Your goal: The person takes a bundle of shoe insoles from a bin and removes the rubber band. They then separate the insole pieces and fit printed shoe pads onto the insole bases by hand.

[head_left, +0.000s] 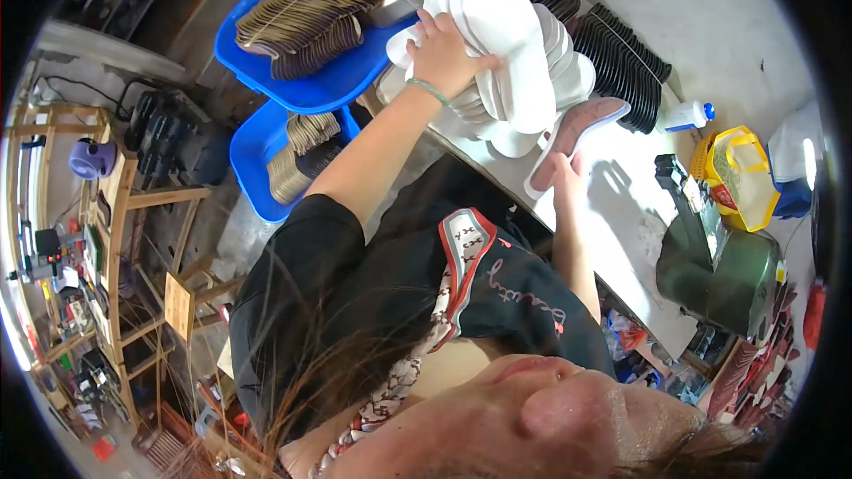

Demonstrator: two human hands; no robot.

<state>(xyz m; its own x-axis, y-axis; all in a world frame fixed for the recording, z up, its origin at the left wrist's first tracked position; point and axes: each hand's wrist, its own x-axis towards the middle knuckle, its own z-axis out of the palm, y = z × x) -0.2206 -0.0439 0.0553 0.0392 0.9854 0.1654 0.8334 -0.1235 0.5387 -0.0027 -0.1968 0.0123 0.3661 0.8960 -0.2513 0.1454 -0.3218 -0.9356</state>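
White shoe-sole shapes (pixel 510 31) lie in a loose, fanned pile at the top middle of the worktable. My left hand (pixel 444 58) rests over the left side of this pile, its fingers spread and the thumb stretched out to the right across the white pieces. At the pile's lower right, my right hand (pixel 568 179) grips the near end of a brownish-pink insole (pixel 583 124) with a white edge. That insole is tilted, its far end pointing up and right. The fingers beneath it are partly hidden.
Bundled black soles (pixel 621 62) stand behind the pile. On the left are a large blue tub (pixel 306 99) of tan soles and a smaller blue tub (pixel 253 186). A green machine (pixel 719 266), a yellow basket (pixel 741 177) and a white bottle (pixel 688 116) occupy the right.
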